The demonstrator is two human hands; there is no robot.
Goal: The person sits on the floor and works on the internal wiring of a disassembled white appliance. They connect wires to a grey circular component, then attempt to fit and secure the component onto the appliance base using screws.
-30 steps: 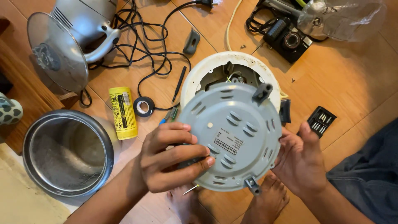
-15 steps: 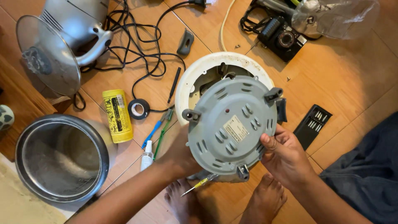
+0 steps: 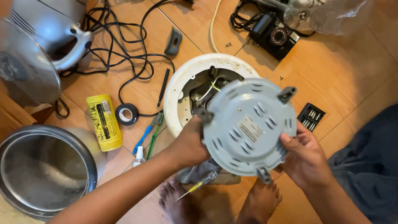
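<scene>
From my remote view, my right hand [image 3: 304, 159] has its thumb lying across the face of the grey round base plate [image 3: 248, 126] and its other fingers curled behind the rim, so it pinches the plate's right edge. My left hand [image 3: 188, 145] sits at the opposite edge; its fingers [image 3: 198, 132] go behind the plate, so I think they are wrapped round the rim, though I cannot see them well enough to be sure. The plate is held between both hands, tilted, its vented face toward me, overlapping the lower right of the white round housing [image 3: 182, 89] lying open on the wooden floor [image 3: 352, 79]. The housing lies up and left of the plate, nearer my left hand. A yellow-handled screwdriver [image 3: 195, 186] rests on a grey cloth [image 3: 203, 172] just below my left wrist.
</scene>
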